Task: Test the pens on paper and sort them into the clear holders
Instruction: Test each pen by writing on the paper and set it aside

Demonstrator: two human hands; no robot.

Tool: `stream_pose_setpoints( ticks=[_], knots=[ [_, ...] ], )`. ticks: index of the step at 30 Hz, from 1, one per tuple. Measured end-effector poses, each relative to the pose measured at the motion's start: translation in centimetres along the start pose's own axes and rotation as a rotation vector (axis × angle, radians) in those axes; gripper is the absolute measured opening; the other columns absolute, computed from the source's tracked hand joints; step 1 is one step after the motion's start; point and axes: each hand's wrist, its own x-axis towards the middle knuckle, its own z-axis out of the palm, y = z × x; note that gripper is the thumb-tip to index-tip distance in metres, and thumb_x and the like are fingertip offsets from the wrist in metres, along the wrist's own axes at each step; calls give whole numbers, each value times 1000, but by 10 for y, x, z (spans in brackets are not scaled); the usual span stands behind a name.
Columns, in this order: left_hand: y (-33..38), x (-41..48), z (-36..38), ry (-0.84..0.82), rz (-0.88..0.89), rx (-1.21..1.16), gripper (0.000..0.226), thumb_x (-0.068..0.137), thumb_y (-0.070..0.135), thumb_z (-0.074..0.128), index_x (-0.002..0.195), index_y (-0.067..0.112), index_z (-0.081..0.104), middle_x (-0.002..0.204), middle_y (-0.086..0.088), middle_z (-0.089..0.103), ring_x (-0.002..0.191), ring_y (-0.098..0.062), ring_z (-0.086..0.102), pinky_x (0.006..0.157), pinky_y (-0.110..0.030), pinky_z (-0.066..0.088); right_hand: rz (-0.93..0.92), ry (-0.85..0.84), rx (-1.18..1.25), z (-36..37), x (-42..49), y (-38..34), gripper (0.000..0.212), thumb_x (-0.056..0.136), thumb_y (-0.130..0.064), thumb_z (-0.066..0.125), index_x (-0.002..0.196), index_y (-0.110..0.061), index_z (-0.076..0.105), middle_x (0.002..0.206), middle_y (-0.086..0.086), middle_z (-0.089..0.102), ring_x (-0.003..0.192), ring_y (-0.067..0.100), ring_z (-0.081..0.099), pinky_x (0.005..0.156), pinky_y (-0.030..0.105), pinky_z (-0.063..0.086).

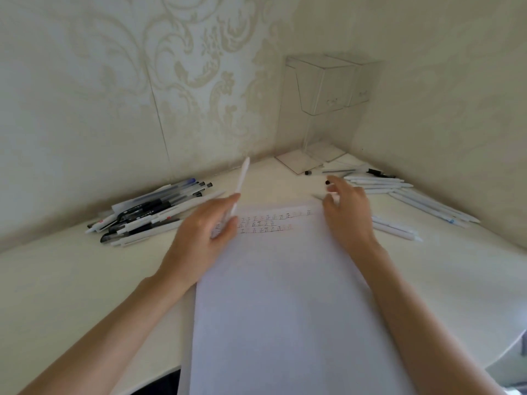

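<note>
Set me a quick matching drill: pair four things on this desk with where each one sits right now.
Things:
1. white pen
2. mixed pen pile
3. clear holders
4. paper

Places:
A. far right corner
B. gripped in the left hand
C. middle, nearest the camera
D. left side

Pairs: 1-B, 2-D, 3-A, 4-C

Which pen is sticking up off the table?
The white pen in the left hand; it points up above the paper, while the piled pens lie flat.
</note>
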Motion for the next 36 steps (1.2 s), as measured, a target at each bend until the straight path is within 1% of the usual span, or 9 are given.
stream_pose_setpoints(
  ticks=[2,5,9,14,21,25,28,32,36],
  knots=[
    [-6,1,-2,105,-85,82,33,88,0,54,120,4,60,117,-7,60,105,-18,57,91,-14,37,135,-40,-277,-4,6,17,37,93,-15,45,128,-10,56,128,13,57,119,35,42,95,38,32],
    [-9,0,-6,158,-207,221,44,83,-16,47,121,2,59,128,-11,55,114,-27,53,96,-31,41,206,-124,-339,-4,5,23,35,94,-22,43,121,-8,60,129,14,52,117,36,39,94,39,32],
    [-12,-2,-6,108,-277,460,33,82,-8,51,114,-5,60,130,-15,52,110,-35,53,87,-45,47,173,-76,-339,1,10,22,31,93,-24,47,117,-8,60,125,14,52,115,34,41,93,38,32],
    [-15,-6,1,28,-419,645,41,83,17,60,119,-2,54,131,-22,46,128,-40,31,103,-61,19,14,-6,-294,5,10,26,22,94,-22,52,108,-8,60,115,11,58,110,33,44,88,36,29],
    [2,-6,5,16,-31,325,39,87,32,41,106,6,63,116,-11,55,114,-30,48,100,-37,33,-532,195,64,-6,-7,-21,12,96,-26,46,104,-20,50,71,-3,54,64,15,40,60,29,31],
    [5,-8,10,-119,74,276,31,87,28,41,89,12,68,103,-3,60,96,-24,58,84,-39,46,-434,-37,162,7,-24,-29,19,95,-11,46,108,-20,57,79,-8,46,59,11,37,55,30,36],
    [4,-7,9,-134,25,254,33,86,31,40,87,14,69,98,2,61,92,-20,59,80,-34,46,-297,-169,275,13,-26,-30,29,91,-4,50,116,-15,59,84,-7,47,71,8,46,70,27,41],
    [2,-7,10,-162,15,246,34,86,30,39,88,14,69,96,2,61,91,-18,58,81,-31,45,-149,-349,192,11,-25,-28,55,92,-38,55,140,-19,38,108,-4,48,107,13,38,95,25,31],
    [1,-6,11,-198,5,233,34,85,30,37,91,15,67,95,5,61,89,-17,57,79,-36,47,-204,-367,8,15,-21,-21,30,93,-52,42,111,-36,61,82,-10,45,93,18,40,90,33,35]
  ],
)
